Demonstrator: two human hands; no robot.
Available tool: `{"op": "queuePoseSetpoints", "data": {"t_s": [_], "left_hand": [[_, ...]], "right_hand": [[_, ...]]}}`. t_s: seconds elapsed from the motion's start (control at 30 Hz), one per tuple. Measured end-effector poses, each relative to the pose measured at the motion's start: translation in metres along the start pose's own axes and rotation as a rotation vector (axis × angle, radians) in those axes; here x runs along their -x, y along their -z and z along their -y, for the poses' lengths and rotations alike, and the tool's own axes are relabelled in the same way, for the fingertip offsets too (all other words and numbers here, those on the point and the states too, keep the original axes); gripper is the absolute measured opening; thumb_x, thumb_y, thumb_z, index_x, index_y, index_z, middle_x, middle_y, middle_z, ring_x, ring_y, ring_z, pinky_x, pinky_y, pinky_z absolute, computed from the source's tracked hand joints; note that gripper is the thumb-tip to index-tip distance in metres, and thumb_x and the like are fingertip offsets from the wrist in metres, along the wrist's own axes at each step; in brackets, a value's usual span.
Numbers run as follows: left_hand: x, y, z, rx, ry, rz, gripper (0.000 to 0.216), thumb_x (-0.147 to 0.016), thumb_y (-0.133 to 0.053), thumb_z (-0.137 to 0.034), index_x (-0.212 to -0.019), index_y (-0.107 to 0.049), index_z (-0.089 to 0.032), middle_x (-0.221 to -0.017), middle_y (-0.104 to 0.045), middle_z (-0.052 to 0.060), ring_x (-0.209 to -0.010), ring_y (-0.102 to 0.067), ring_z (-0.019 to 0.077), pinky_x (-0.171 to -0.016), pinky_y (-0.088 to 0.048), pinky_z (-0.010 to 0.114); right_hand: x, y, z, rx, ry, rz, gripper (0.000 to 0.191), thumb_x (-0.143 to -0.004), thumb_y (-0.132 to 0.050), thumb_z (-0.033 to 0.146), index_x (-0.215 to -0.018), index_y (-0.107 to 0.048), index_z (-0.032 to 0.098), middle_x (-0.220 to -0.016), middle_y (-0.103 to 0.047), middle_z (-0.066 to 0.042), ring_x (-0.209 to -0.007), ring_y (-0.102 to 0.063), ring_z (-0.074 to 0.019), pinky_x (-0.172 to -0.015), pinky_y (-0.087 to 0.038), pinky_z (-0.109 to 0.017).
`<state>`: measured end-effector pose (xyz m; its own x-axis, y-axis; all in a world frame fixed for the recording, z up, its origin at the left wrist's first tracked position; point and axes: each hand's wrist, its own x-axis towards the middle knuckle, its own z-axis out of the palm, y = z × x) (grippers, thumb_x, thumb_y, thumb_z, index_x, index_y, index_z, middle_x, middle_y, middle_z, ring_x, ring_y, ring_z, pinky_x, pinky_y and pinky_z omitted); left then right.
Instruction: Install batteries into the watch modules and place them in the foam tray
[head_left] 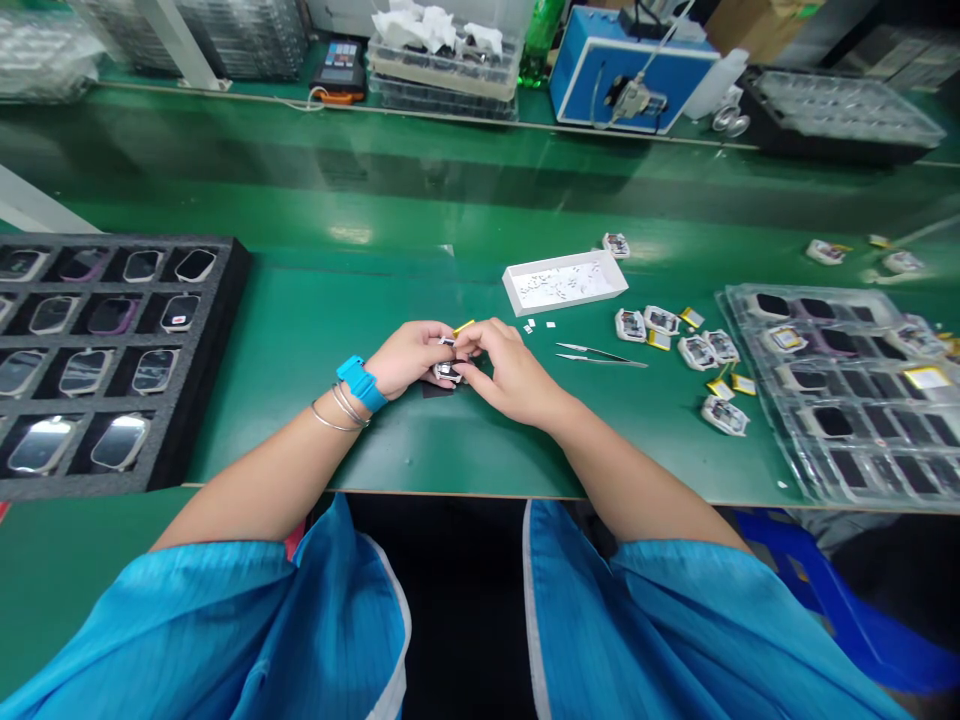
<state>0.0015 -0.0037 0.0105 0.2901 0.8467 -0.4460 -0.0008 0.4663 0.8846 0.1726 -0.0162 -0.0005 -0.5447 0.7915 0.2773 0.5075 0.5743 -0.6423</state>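
My left hand (409,358) and my right hand (510,372) meet at the middle of the green bench mat (300,330). Between their fingers is a small silver-and-black electronic module (448,372), partly hidden by the fingers. Both hands seem to pinch it. A thin yellow strip (463,327) sticks out just above the fingers. A dark pad (436,390) lies under my hands. Right of my right hand lie steel tweezers (600,355) and several tiny white pieces (529,326).
A white tray of small parts (564,282) stands ahead. Several circuit modules (697,351) lie to the right, beside a clear plastic tray of watch parts (840,390). A black foam tray of watch bodies (112,350) sits left. Machines and stacked trays line the back.
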Motion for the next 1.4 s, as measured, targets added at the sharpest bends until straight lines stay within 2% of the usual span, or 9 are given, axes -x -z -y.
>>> {"op": "queuePoseSetpoints", "data": {"t_s": [0.23, 0.37, 0.47, 0.63, 0.83, 1.07, 1.2, 1.3, 1.4], "left_hand": [[0.001, -0.002, 0.001, 0.093, 0.009, -0.027, 0.01, -0.075, -0.064, -0.003, -0.073, -0.06, -0.012, -0.063, -0.063, 0.0, -0.051, -0.06, 0.0086, -0.051, -0.056, 0.02], [0.001, -0.002, 0.001, 0.147, -0.007, -0.047, 0.009, -0.075, -0.067, -0.007, -0.08, -0.061, -0.012, -0.068, -0.067, 0.002, -0.055, -0.063, 0.0102, -0.052, -0.057, 0.022], [0.0, -0.001, 0.001, 0.144, -0.013, -0.033, 0.013, -0.074, -0.068, -0.008, -0.085, -0.061, -0.012, -0.07, -0.069, 0.003, -0.06, -0.068, 0.0142, -0.053, -0.057, 0.023], [0.0, 0.0, 0.002, 0.15, 0.01, 0.015, 0.013, -0.076, -0.064, -0.009, -0.088, -0.062, -0.011, -0.077, -0.073, 0.008, -0.065, -0.072, 0.018, -0.058, -0.059, 0.027], [-0.003, 0.008, 0.004, 0.223, 0.008, 0.207, 0.039, -0.065, -0.066, 0.0, -0.103, -0.065, -0.012, -0.095, -0.075, 0.009, -0.082, -0.075, 0.0205, -0.081, -0.059, 0.033], [-0.007, 0.004, 0.012, 0.185, -0.018, 0.077, 0.022, -0.072, -0.07, -0.005, -0.092, -0.065, -0.012, -0.076, -0.072, 0.005, -0.068, -0.072, 0.0181, -0.068, -0.059, 0.03], [-0.005, 0.003, 0.007, 0.289, 0.014, 0.041, 0.021, -0.074, -0.062, -0.002, -0.091, -0.068, -0.011, -0.074, -0.07, 0.003, -0.063, -0.068, 0.0132, -0.067, -0.059, 0.028], [-0.005, 0.006, 0.003, 0.428, 0.06, 0.07, 0.032, -0.072, -0.054, 0.003, -0.097, -0.07, -0.01, -0.084, -0.072, 0.005, -0.073, -0.069, 0.0136, -0.076, -0.06, 0.029], [-0.006, 0.01, 0.003, 0.477, 0.053, 0.081, 0.026, -0.077, -0.058, -0.003, -0.1, -0.07, -0.01, -0.09, -0.073, 0.008, -0.08, -0.07, 0.0152, -0.083, -0.059, 0.032]], "right_hand": [[0.002, -0.004, 0.006, 0.154, 0.027, -0.039, 0.017, -0.087, -0.057, 0.012, -0.099, -0.052, 0.023, -0.093, -0.065, -0.005, -0.095, -0.056, -0.0239, -0.092, -0.04, -0.041], [0.001, -0.006, 0.003, 0.187, -0.033, -0.258, 0.021, -0.082, -0.067, 0.017, -0.099, -0.057, 0.022, -0.106, -0.063, -0.009, -0.105, -0.054, -0.0272, -0.093, -0.041, -0.044], [-0.004, -0.006, -0.009, -0.012, -0.157, -0.357, 0.037, -0.074, -0.077, 0.028, -0.104, -0.058, 0.019, -0.11, -0.062, -0.01, -0.103, -0.056, -0.0257, -0.089, -0.047, -0.041], [-0.01, -0.006, -0.024, -0.382, -0.302, -0.278, 0.022, -0.086, -0.064, 0.042, -0.086, -0.065, 0.019, -0.09, -0.066, -0.003, -0.08, -0.062, -0.016, -0.075, -0.051, -0.032], [-0.009, -0.007, -0.02, -0.301, -0.242, -0.397, 0.018, -0.088, -0.064, 0.037, -0.084, -0.068, 0.02, -0.086, -0.067, -0.002, -0.079, -0.063, -0.0148, -0.078, -0.051, -0.03], [-0.006, -0.01, -0.015, -0.049, -0.008, -0.433, 0.01, -0.09, -0.065, 0.028, -0.085, -0.071, 0.021, -0.088, -0.075, -0.002, -0.084, -0.065, -0.0169, -0.082, -0.051, -0.033], [-0.003, -0.011, -0.011, 0.284, 0.222, -0.369, 0.016, -0.094, -0.058, 0.023, -0.085, -0.072, 0.022, -0.089, -0.076, -0.002, -0.084, -0.064, -0.0173, -0.101, -0.044, -0.041], [-0.001, -0.011, -0.009, 0.446, 0.234, -0.297, 0.022, -0.096, -0.053, 0.017, -0.086, -0.072, 0.022, -0.091, -0.076, -0.002, -0.082, -0.061, -0.0169, -0.109, -0.038, -0.045], [0.0, -0.01, -0.01, 0.469, 0.213, -0.261, 0.022, -0.095, -0.053, 0.015, -0.09, -0.073, 0.023, -0.097, -0.075, -0.002, -0.086, -0.061, -0.0174, -0.112, -0.037, -0.048]]}}
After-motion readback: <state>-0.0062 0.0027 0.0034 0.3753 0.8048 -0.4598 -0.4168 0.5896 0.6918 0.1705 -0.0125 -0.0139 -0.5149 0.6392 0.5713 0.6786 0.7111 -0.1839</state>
